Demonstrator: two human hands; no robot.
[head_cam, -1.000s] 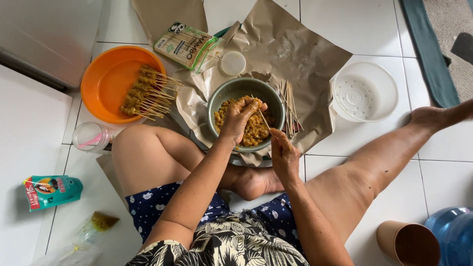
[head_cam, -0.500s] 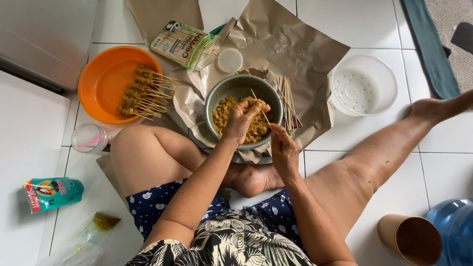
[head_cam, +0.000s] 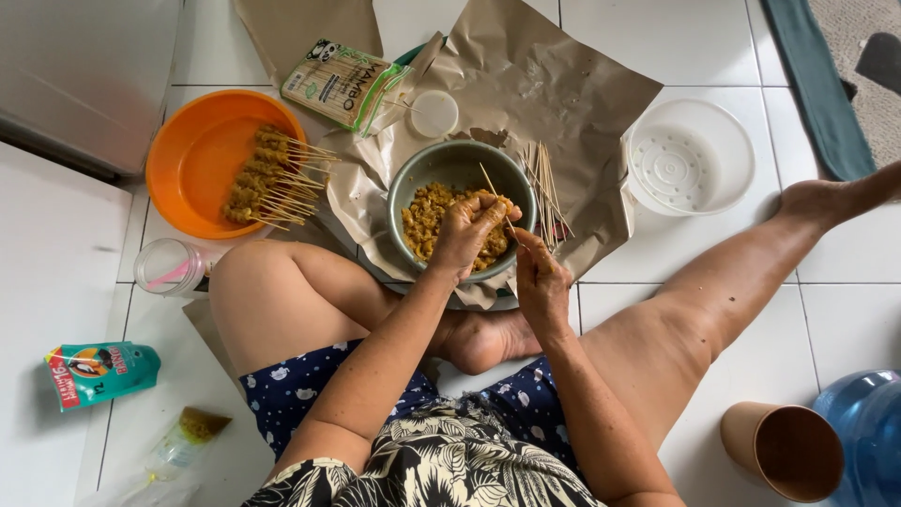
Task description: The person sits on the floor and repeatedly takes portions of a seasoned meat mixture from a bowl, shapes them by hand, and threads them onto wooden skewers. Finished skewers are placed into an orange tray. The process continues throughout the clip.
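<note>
Head view shows us seated on the tiled floor, and since a moment ago our left hand has lifted slightly off the marinated meat, fingers clenched on a piece it pushes onto a bamboo skewer. Our right hand has risen to the metal bowl, fingers pinching the skewer's lower end, so threading looks underway. The bowl holds yellowish meat chunks. The orange basin holds finished skewers. Loose sticks lie on brown paper beside the bowl.
</note>
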